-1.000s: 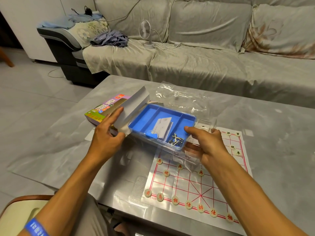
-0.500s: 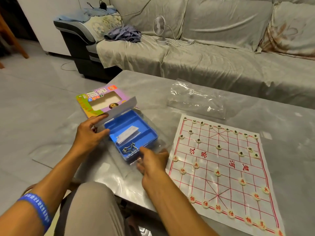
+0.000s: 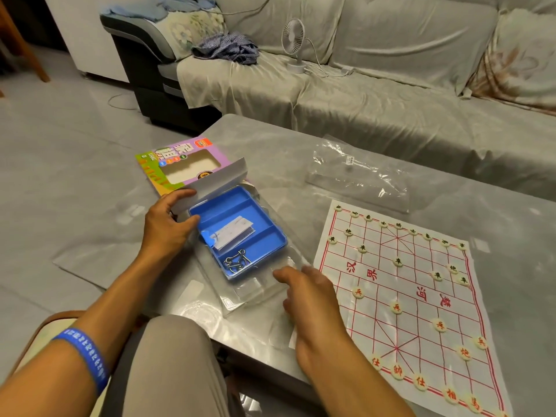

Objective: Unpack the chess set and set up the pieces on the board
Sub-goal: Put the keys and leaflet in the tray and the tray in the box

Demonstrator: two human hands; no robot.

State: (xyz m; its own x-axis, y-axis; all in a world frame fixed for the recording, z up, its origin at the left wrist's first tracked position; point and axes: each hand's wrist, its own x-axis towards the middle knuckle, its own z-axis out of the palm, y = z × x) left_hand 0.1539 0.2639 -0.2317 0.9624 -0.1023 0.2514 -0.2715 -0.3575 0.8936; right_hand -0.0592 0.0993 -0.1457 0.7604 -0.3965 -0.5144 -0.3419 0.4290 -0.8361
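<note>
A white paper chess board with red lines lies on the grey table at the right, with several round cream pieces standing on it. Left of it sits a blue tray inside a clear plastic cover; the tray holds a white paper slip and metal rings. My left hand holds the white flap of the colourful box at the tray's far left corner. My right hand hovers with relaxed fingers at the clear cover's near right edge.
A crumpled clear plastic bag lies on the table behind the board. A sofa with a small white fan and a bundle of striped cloth runs along the far side. My knee is under the table's near edge.
The tray in its cover has moved off the board to the left and now lies flat by the box. My right hand has let go of the cover; my left hand stays on the flap.
</note>
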